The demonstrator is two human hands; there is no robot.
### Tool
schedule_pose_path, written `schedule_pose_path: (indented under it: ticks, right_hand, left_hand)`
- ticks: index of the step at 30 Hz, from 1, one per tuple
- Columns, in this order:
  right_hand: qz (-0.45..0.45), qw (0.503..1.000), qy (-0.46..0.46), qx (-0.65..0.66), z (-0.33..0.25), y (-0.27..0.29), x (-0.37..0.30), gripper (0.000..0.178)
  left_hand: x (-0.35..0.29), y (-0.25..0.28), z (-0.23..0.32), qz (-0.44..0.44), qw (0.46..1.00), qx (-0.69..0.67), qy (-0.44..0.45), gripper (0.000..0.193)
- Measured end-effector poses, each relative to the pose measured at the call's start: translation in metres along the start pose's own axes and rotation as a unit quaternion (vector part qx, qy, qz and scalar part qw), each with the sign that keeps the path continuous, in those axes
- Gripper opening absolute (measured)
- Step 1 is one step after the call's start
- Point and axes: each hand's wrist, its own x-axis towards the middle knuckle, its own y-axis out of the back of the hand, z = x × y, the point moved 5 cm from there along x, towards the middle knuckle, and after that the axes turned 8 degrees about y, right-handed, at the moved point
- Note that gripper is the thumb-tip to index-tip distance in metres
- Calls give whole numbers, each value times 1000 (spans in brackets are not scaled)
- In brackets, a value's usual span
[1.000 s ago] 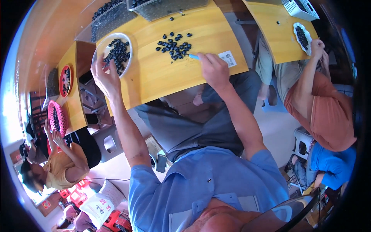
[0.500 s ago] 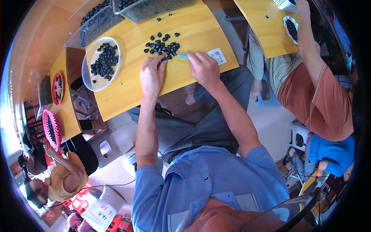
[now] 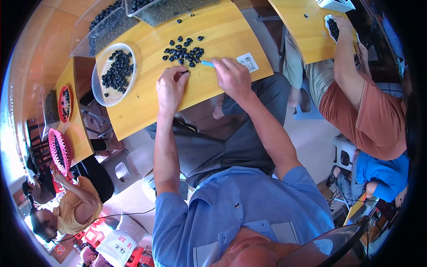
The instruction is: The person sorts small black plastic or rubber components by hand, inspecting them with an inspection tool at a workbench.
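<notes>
My left hand [image 3: 171,90] is over the near part of the yellow wooden table [image 3: 151,107], thumb and forefinger pinched on a small black round piece [image 3: 184,72]. Gripped in my right hand [image 3: 233,79] is a slim tool with a light-blue handle [image 3: 207,63]; it points left, and its working tip is too small to make out. Just beyond both hands lies a loose pile of similar black round pieces [image 3: 181,54], with a few strays farther back. To the left of the pile, a clear round tub [image 3: 95,84] holds many more.
Clear rectangular bins [image 3: 167,15] of black pieces stand at the far edge. A white printed label [image 3: 247,62] lies at the table's right. Co-workers sit at side tables, with a pink basket [image 3: 66,149] and red bowl [image 3: 61,107] at left and a white dish [image 3: 328,29] at right.
My left hand has drawn slightly back toward me, still pinching the black piece. My right hand has barely moved. At the right, a co-worker's hand has come down to the white dish.
</notes>
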Motion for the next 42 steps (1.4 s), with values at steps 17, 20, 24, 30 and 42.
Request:
schedule_pose_path:
  ticks: [17, 20, 24, 30, 42]
  right_hand:
    - [-6, 1000, 3, 1, -1, 0, 1, 28]
    - [-5, 1000, 3, -2, 0, 1, 0, 28]
    - [4, 1000, 6, 1, 2, 1, -1, 28]
    - [4, 1000, 21, 13, -2, 5, 1, 27]
    - [-12, 998, 54, 5, -8, 5, 4, 22]
  left_hand:
    - [10, 4, -8, -26, 997, 21, 68, 23]
    - [10, 1, -7, -39, 997, 15, 61, 25]
    - [10, -1, -6, -48, 996, 35, 72, 25]
    - [-2, -14, -8, 13, 989, -103, 106, 27]
    - [-8, -31, -8, 44, 981, -163, 98, 25]
